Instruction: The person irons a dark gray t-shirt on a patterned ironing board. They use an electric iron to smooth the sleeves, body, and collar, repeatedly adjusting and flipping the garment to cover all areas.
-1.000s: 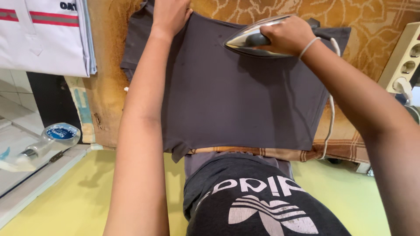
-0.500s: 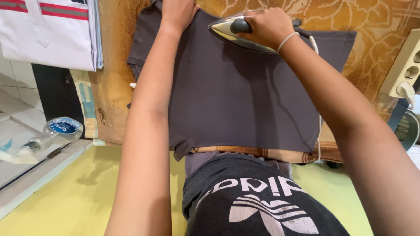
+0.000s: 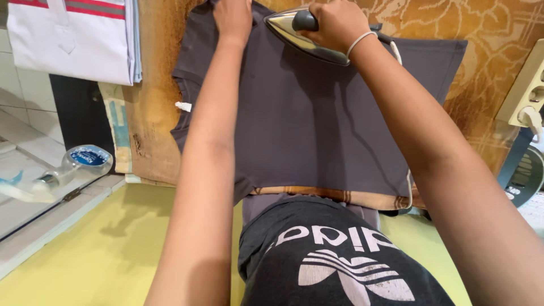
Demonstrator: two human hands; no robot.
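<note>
Right hand (image 3: 335, 22) in closed grip on iron (image 3: 303, 34) handle, soleplate down on far edge of grey T-shirt (image 3: 317, 119). Left hand (image 3: 233, 16) pressed flat on shirt just beside iron tip, holding nothing. Shirt spread on brown patterned worktop (image 3: 487, 73). Folded white garment (image 3: 73, 39) at left.

I see the shirt (image 3: 317, 119) spread flat on the counter (image 3: 153, 113). My left hand (image 3: 233, 17) presses its far edge, with the iron (image 3: 303, 34) just right of it, under my right hand (image 3: 334, 22). Folded clothes (image 3: 73, 39) lie far left, a bottle (image 3: 73, 167) below them, a power strip (image 3: 524, 93) at right.
</note>
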